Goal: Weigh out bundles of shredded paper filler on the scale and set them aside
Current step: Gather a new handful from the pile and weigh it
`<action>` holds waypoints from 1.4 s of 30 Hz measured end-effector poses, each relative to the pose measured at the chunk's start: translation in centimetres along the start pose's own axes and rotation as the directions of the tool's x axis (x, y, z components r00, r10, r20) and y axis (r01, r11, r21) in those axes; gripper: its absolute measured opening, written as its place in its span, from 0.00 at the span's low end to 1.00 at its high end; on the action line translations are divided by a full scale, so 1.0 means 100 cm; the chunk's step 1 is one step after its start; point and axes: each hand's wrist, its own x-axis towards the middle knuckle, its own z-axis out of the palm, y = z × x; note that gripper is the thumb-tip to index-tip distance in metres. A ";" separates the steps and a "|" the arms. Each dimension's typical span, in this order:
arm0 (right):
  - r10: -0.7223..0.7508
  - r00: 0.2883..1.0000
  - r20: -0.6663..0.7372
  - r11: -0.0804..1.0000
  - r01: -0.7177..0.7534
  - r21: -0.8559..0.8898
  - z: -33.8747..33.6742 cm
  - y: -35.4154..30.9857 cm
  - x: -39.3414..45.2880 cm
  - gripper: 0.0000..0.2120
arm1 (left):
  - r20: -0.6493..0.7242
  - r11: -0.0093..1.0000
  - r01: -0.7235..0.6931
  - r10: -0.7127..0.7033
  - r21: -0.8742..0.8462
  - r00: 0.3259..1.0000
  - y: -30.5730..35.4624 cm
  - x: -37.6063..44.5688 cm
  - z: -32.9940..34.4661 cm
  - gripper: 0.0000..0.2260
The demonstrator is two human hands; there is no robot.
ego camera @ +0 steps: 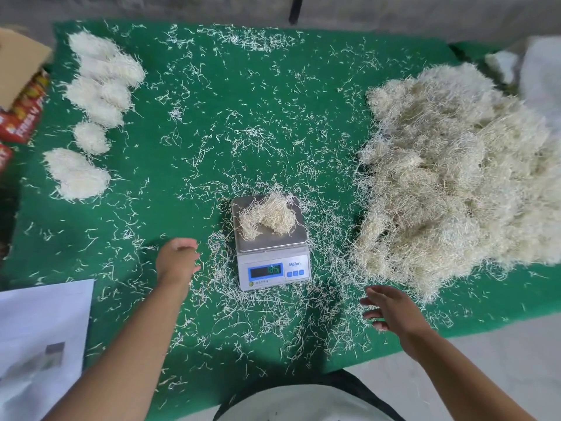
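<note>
A small digital scale stands at the middle front of the green mat, its display lit. A loose bundle of pale shredded paper lies on its steel platform. A big heap of shredded paper fills the right side. Several weighed bundles lie in a row at the far left. My left hand hovers just left of the scale, fingers loosely curled, holding nothing. My right hand hangs to the right of the scale near the heap's front edge, fingers spread and empty.
Loose paper strands litter the green mat. A cardboard box and red packets sit at the left edge. White sheets lie at the front left. White material sits at the far right.
</note>
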 end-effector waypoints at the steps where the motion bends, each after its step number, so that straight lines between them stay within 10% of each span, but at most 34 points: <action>1: -0.001 1.000 0.002 1.000 0.001 0.000 0.000 -0.001 0.001 0.07 | -0.002 1.000 0.004 -0.004 -0.003 1.000 -0.001 -0.002 0.000 0.10; 7: -0.008 1.000 0.013 1.000 0.008 -0.009 -0.004 0.000 0.005 0.08 | 0.002 1.000 -0.006 0.006 -0.016 1.000 0.004 -0.007 0.004 0.08; 17: 0.037 0.999 -0.016 0.999 -0.036 0.017 -0.019 0.024 0.005 0.08 | 0.067 0.982 -0.179 0.175 0.054 0.982 0.065 -0.001 0.049 0.36; 42: 0.128 0.990 -0.061 0.992 -0.127 0.020 -0.063 0.075 -0.003 0.07 | 0.260 0.874 -0.363 0.287 0.324 0.922 0.071 -0.018 0.122 0.49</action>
